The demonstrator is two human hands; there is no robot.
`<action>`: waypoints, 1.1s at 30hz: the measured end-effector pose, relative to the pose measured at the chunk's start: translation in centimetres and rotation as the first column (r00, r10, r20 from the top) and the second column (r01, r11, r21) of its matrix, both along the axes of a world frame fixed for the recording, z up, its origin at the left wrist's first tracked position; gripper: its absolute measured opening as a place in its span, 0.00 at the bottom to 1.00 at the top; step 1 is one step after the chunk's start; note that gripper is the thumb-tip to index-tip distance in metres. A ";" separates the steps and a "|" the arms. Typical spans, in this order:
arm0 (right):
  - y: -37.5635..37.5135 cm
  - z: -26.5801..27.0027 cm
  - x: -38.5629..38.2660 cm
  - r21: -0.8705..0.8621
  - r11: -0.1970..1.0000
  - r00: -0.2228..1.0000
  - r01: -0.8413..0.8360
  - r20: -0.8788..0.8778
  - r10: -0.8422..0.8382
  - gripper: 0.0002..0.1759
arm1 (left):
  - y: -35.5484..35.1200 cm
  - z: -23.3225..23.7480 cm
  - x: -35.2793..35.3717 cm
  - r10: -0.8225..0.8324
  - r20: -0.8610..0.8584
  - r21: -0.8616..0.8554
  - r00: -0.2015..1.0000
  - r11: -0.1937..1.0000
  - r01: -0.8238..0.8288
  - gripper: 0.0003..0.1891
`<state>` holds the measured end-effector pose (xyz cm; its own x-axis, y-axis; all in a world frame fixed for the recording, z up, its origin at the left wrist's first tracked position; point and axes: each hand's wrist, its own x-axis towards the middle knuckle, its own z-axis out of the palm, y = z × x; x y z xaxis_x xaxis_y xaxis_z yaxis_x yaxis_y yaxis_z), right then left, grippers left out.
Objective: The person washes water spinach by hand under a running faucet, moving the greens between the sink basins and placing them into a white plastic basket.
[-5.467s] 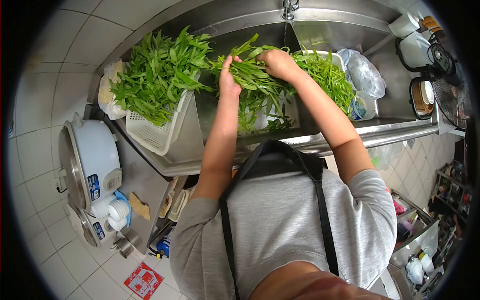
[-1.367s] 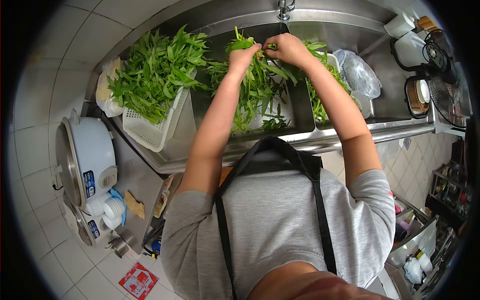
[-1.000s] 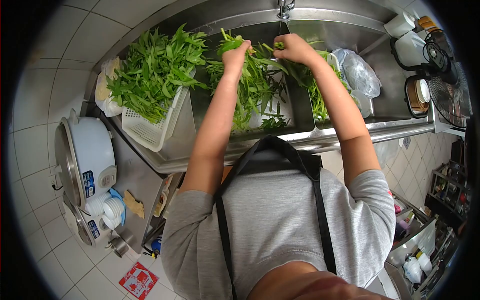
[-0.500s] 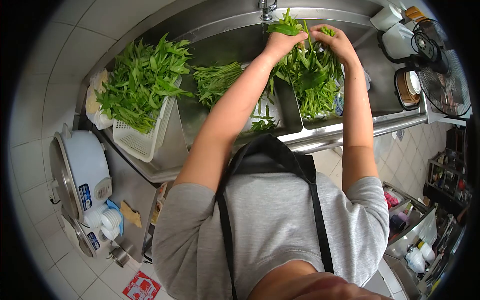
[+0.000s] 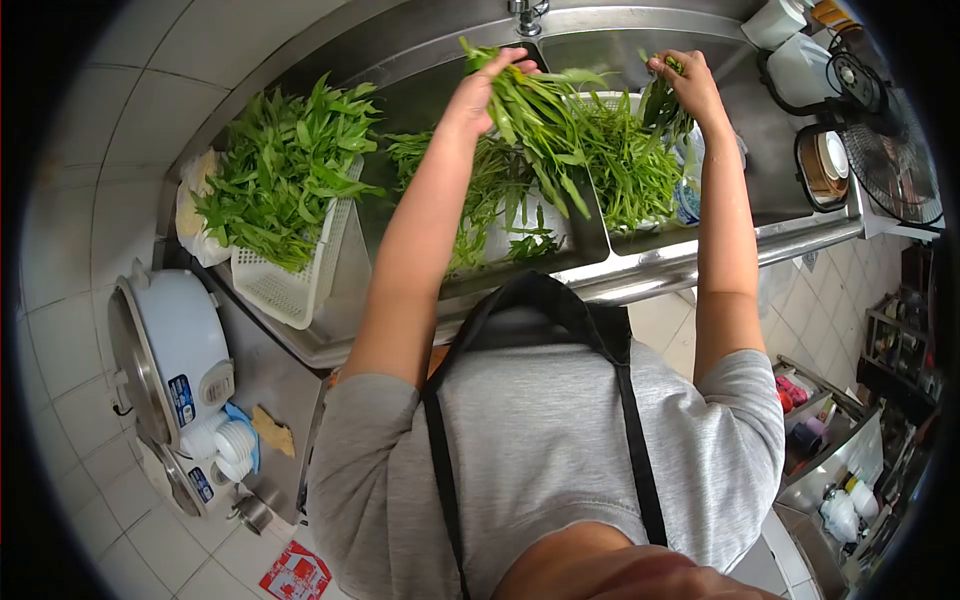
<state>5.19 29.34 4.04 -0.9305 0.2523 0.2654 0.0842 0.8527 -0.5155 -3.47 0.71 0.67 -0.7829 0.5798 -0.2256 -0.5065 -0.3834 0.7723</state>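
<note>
While the person bends over the steel sink, the left hand is clenched round the stem ends of a bunch of greens, lifted above the divider between the two basins so that its long leaves hang down and to the right. Over the right basin, the right hand pinches a small tuft of stems, raised just above a pile of cut greens lying there. More loose greens lie in the left basin, below the left forearm. Both hands are well apart, with the tap at the back wall between them. On the drainboard left of the sink a white basket sits tilted, heaped with leafy greens that spill over its rim. Further left, on the counter, stands a white rice cooker with a stack of small white bowls just beside it. A fan stands at the far right.
</note>
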 end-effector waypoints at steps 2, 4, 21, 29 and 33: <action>-0.5 -1.3 -0.4 0.149 0.989 0.990 -0.009 -0.137 0.029 0.17 | -2.4 -0.2 -0.2 0.053 0.028 0.096 0.998 0.994 -0.055 0.17; -1.4 -1.7 -1.3 -0.110 0.980 0.985 -0.165 -0.061 0.159 0.15 | -4.5 0.0 0.2 0.093 0.059 0.150 0.994 0.984 -0.100 0.16; -17.1 -2.5 -4.4 0.139 0.876 0.884 -0.461 -0.005 0.467 0.12 | -7.6 -1.3 0.8 0.276 0.097 -0.166 0.956 0.952 -0.258 0.15; -17.1 -3.4 -4.7 0.074 0.849 0.846 -0.523 -0.071 0.528 0.11 | -6.7 -1.0 1.6 0.317 0.065 -0.302 0.946 0.910 -0.284 0.16; -16.2 -3.9 -5.2 -0.185 0.864 0.883 -0.469 -0.109 0.456 0.10 | -6.6 -0.4 2.0 0.251 -0.061 -0.388 0.966 0.886 -0.254 0.18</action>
<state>-0.03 13.09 0.12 -0.9376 -0.1495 0.3141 -0.3305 0.6640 -0.6707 -1.46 -5.94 0.26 -0.8940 0.2296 -0.3848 -0.4255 -0.1656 0.8897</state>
